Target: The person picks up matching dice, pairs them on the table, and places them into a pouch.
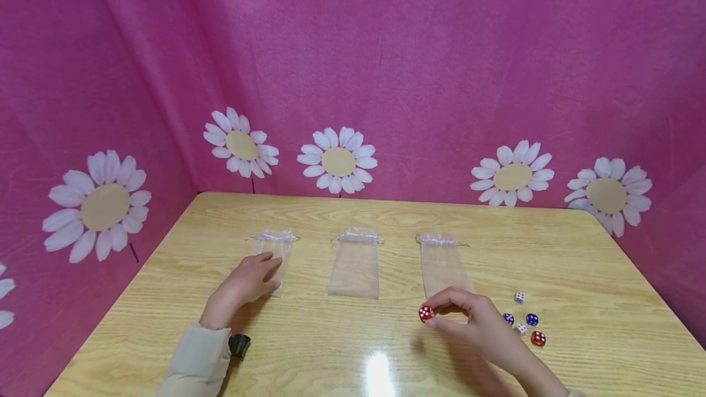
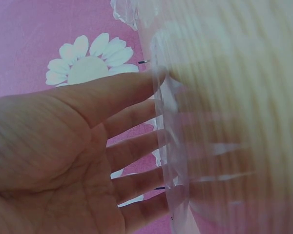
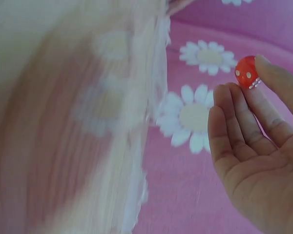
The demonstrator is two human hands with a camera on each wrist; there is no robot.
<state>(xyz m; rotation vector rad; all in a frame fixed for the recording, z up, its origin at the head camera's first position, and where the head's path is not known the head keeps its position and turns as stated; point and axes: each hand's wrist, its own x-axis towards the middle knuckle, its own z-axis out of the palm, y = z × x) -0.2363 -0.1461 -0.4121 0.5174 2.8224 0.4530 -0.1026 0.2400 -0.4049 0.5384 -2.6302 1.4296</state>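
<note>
Beige sleeve (image 1: pixel 194 354) is nearest to me, and out of it comes the left hand (image 1: pixel 249 279), with its fingers loosely stretched and apart; they grip nothing. Below these fingers lies the left bag (image 1: pixel 280 245), thin and see-through; whether the tips touch it, I cannot tell. The right hand (image 1: pixel 478 323) pinches a red die (image 1: pixel 426 314) between thumb and forefinger, raised over the table (image 1: pixel 331 336). Just beyond these fingers lies the right bag (image 1: pixel 443 265), flat and partly hidden by the hand. Between the fingers of both hands, somewhat farther off, is the middle bag (image 1: pixel 355 265). To the right of the pinching fingers rest two white dice (image 1: pixel 520 297), two blue dice (image 1: pixel 532 319) and another red one (image 1: pixel 538 339). Beyond all fingers hangs pink cloth (image 1: pixel 386 78) with daisies (image 1: pixel 337 161).
</note>
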